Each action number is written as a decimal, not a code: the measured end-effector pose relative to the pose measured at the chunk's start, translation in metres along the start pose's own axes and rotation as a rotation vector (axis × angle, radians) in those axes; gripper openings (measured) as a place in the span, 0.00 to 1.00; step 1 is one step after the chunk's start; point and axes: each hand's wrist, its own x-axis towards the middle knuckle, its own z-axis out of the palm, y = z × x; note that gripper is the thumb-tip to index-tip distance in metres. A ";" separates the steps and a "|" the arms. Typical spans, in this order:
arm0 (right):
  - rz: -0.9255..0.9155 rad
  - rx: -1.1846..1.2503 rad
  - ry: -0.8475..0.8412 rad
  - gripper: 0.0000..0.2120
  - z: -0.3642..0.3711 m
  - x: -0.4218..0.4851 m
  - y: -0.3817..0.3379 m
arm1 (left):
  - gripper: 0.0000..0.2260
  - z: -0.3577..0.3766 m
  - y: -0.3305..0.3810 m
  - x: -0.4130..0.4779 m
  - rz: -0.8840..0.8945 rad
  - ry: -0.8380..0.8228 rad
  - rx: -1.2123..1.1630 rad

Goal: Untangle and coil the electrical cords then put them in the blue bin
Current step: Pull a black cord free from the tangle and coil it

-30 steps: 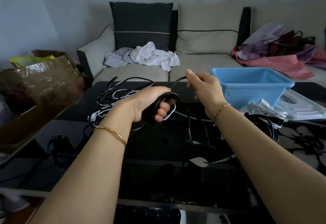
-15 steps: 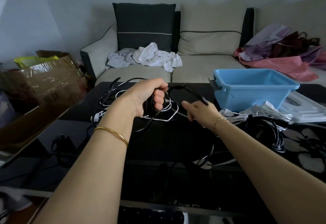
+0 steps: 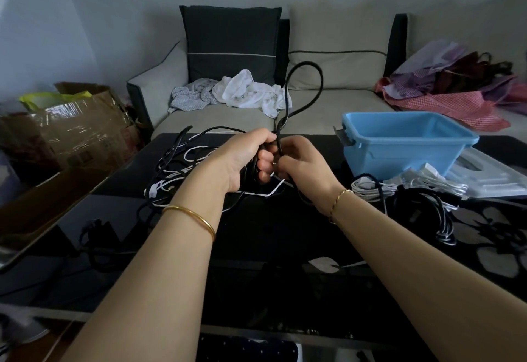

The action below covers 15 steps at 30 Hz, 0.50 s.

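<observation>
left hand (image 3: pixel 245 159) has fingers curled round a coil of black cord (image 3: pixel 321 81), right hand (image 3: pixel 302 165) pinches the same cord just beside it, with a loose loop standing above both. risk: the tail likely runs into the tangle (image 3: pixel 176 168) on the table, so the next wrap may snag white leads. blue bin (image 3: pixel 399 156) sits to the right, apart.

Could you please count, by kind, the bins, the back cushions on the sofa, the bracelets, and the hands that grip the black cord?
Bins: 1, blue bin
Cushions: 2, dark cushion, beige cushion
Bracelets: 2, left bracelet, right bracelet
Hands on the black cord: 2, left hand, right hand
Total: 7
</observation>
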 end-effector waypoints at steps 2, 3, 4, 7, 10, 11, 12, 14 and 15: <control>-0.018 -0.091 0.042 0.09 0.000 0.001 0.002 | 0.14 0.002 0.000 -0.001 -0.014 -0.005 0.024; -0.045 -0.144 0.077 0.07 -0.001 0.001 0.004 | 0.14 0.002 0.000 -0.001 -0.021 -0.001 0.033; -0.083 -0.186 0.127 0.05 -0.001 0.001 0.004 | 0.14 0.002 0.001 -0.001 -0.026 0.010 0.046; -0.198 -0.216 0.299 0.07 -0.009 0.003 -0.004 | 0.14 -0.001 0.000 -0.002 -0.058 0.033 0.102; -0.343 -0.282 0.278 0.10 -0.023 0.002 -0.015 | 0.15 -0.005 -0.001 -0.004 -0.131 0.000 0.119; -0.387 -0.316 0.238 0.10 -0.026 0.002 -0.017 | 0.15 -0.006 -0.001 -0.005 -0.152 -0.014 0.130; -0.421 -0.348 0.210 0.09 -0.028 0.002 -0.018 | 0.15 -0.006 0.000 -0.006 -0.169 -0.028 0.145; -0.448 -0.441 0.236 0.07 -0.032 0.004 -0.018 | 0.15 -0.007 0.001 -0.008 -0.195 -0.060 0.177; -0.439 -0.491 0.285 0.04 -0.034 0.006 -0.019 | 0.15 -0.007 0.001 -0.009 -0.203 -0.080 0.195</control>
